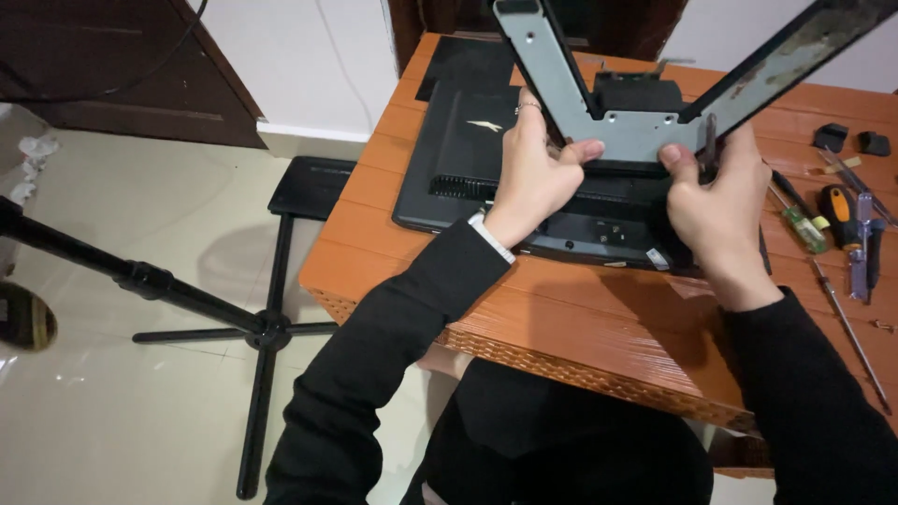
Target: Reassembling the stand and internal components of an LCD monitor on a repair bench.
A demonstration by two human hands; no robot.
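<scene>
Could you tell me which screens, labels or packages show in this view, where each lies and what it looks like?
Monitor: lies face down on the orange table, under both hands; a flat black rectangular back shell with a small pale emblem.
Sticker: small and whitish, at the monitor's near edge below the right hand.
No packages or signs show.
The left hand and right hand grip a grey V-shaped metal bracket.

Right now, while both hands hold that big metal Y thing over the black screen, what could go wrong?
1. The left hand and right hand grip the grey metal stand bracket at its bare edges, so a pinch or scrape seems possible.
2. If the bracket slips, it could knock or scratch the black monitor back lying under it.
3. The screwdrivers lie close to the right arm on the orange table; a sleeve might sweep them off.
</scene>
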